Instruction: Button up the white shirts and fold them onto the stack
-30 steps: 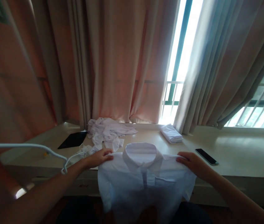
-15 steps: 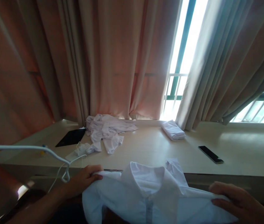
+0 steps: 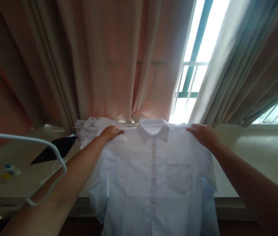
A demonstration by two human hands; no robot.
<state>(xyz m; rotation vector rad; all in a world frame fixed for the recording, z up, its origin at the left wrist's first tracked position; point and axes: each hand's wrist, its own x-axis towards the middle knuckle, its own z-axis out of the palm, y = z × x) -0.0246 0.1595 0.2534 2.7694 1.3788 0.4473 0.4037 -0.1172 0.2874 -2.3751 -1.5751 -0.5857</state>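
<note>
Head view shows a white shirt (image 3: pixel 136 177) spread out between the two hands, its front turned to the camera. Half a second ago it was much lower in the picture, slanting, with the collar (image 3: pixel 162 136) near the table's front edge and the right hand far out to the side; now it is raised, both shoulders are almost level, and the chest pocket (image 3: pixel 178 178) and the button strip (image 3: pixel 154 173) can be seen. For the work in hand, I judge this means that the shirt is well straightened across the shoulders. The left hand (image 3: pixel 110 133) has its fingers closed on one shoulder, and the right hand (image 3: pixel 204 135) pinches the other in the same way; neither has a visible gap. The shirt is in front of the table (image 3: pixel 249 157), and its lower end leaves the picture; whether it touches the table, I cannot tell. Crumpled white cloth (image 3: pixel 86 127) lies behind the left hand, beside a black flat object (image 3: pixel 55 149). The folded cloth and the phone, visible earlier, are no longer seen, probably covered. A bent white rod (image 3: pixel 61 162) crosses before the left forearm.
</note>
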